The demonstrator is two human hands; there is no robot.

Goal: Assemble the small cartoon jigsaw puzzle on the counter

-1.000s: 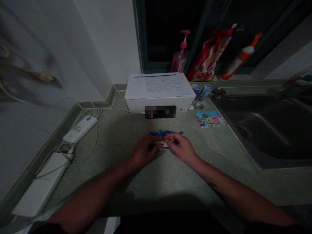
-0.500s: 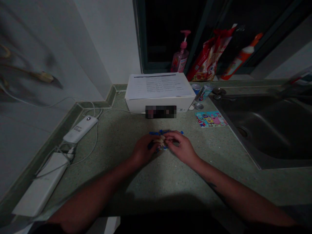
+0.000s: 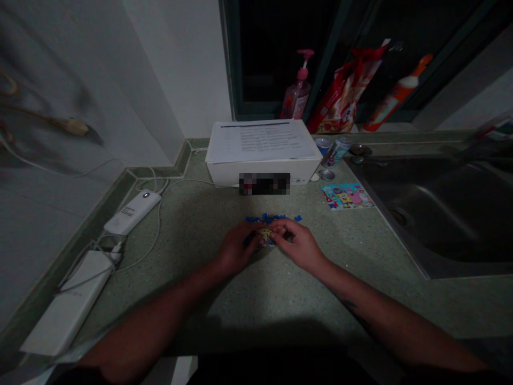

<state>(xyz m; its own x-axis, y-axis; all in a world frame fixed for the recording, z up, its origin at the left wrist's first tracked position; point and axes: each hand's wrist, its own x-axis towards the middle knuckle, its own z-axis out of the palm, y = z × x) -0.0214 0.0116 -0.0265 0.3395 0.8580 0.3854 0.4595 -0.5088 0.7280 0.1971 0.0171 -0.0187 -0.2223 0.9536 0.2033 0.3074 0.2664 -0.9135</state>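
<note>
Between my two hands is a small yellow patterned jigsaw piece [image 3: 265,232], held just above the counter. My left hand [image 3: 238,247] pinches its left side with thumb and fingers. The fingertips of my right hand [image 3: 300,244] close on its right side. Under and behind the fingers lies a little cluster of blue jigsaw pieces [image 3: 253,219], partly hidden by both hands. One blue piece [image 3: 297,218] lies just beyond my right fingers. To the right rests a bright cartoon picture card [image 3: 348,196].
A white box [image 3: 224,171] topped with a printed sheet stands behind the hands. Cans [image 3: 336,152] sit beside it, near the steel sink [image 3: 404,251]. White power banks [image 3: 132,212] with cables lie at left. A pump bottle [image 3: 295,99] stands by the window.
The piece between my fingers showed a pale side before and now shows a yellow patterned face. My right fingers have shifted slightly, uncovering more blue pieces behind them.
</note>
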